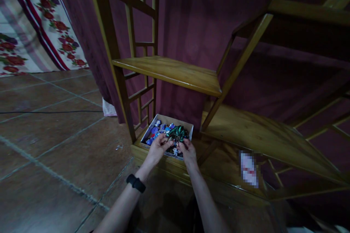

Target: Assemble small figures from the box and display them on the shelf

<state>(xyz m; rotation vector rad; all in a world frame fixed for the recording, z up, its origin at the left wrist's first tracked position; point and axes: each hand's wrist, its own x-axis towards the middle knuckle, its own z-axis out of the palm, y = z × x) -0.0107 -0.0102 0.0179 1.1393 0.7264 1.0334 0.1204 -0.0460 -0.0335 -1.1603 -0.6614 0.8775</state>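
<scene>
Both my hands are over an open cardboard box (175, 119) filled with small figurines, several of them blue, purple and white (154, 130). Between my hands is a shiny dark green figurine (178, 131), its exact kind too small and dim to make out. My left hand (158, 146) pinches it from the left side, thumb and fingers closed. From the right, my right hand (188, 149) grips its other side with bent fingers. The front part of the box is partly hidden by my hands. A black band (136, 183) is on my left wrist.
The box stands on the low base of a wooden shelf unit (175, 74), beneath a board. A slanted post (237, 62) rises to the right, with a lower board (254, 127) beyond it. A blurred-out pale item (248, 169) lies right. A thin cable (51, 111) crosses the tiled floor.
</scene>
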